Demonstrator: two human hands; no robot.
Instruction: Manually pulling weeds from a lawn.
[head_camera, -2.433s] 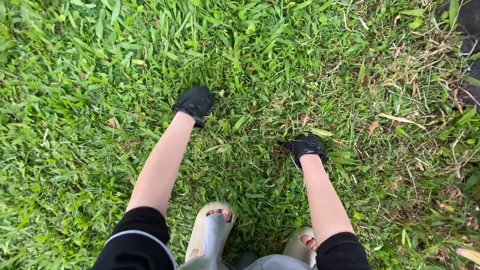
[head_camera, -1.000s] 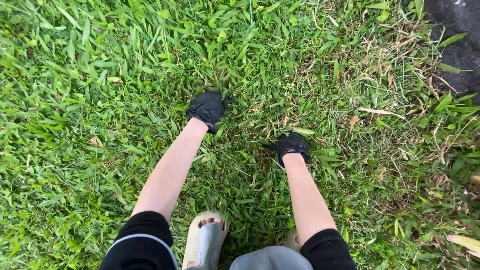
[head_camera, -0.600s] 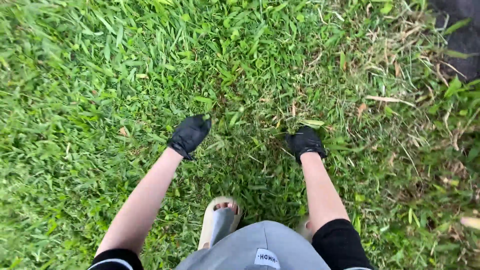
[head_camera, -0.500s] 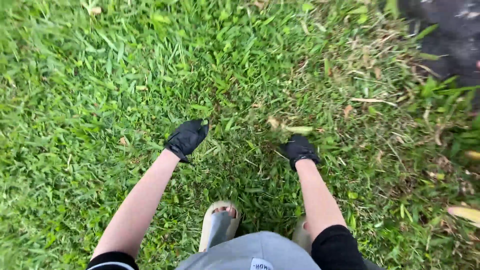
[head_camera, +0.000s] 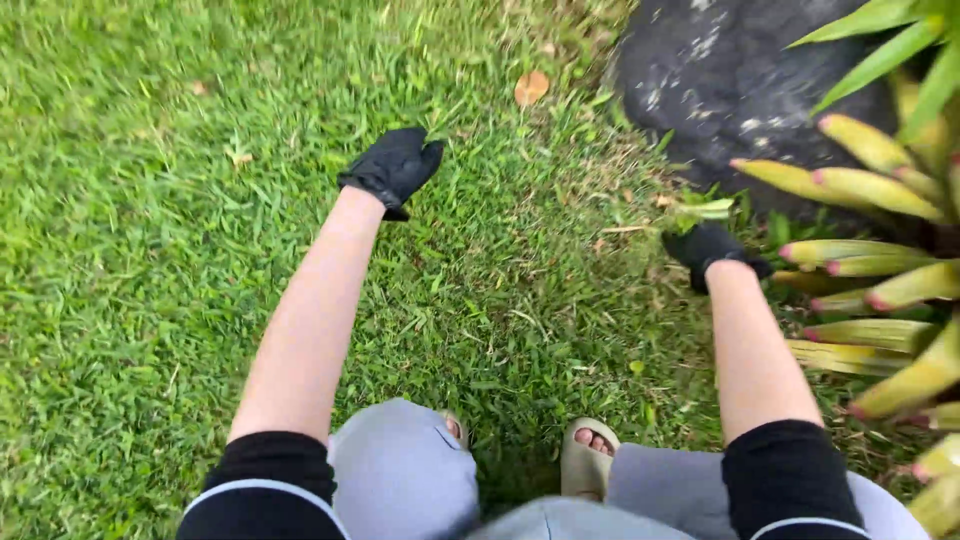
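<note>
Both my hands wear black gloves over a green lawn (head_camera: 150, 250). My left hand (head_camera: 393, 165) is stretched forward above the grass, fingers closed, with a small green blade of grass (head_camera: 433, 133) showing at its fingertips. My right hand (head_camera: 712, 250) is out to the right near a dark rock (head_camera: 740, 90), closed on a small tuft of pulled grass (head_camera: 700, 210) that sticks out above the glove. My grey trouser knees (head_camera: 400, 470) and beige sandals (head_camera: 585, 465) show at the bottom edge.
A plant with long yellow-green, red-tipped leaves (head_camera: 880, 290) crowds the right edge beside my right arm. Dry straw-coloured grass lies around the rock's base. A brown fallen leaf (head_camera: 531, 87) rests on the lawn ahead.
My head and body have swung right, bringing the rock and plant into view. Both hands lifted off the grass; the right moved out toward the rock carrying a tuft, the left rose forward.
</note>
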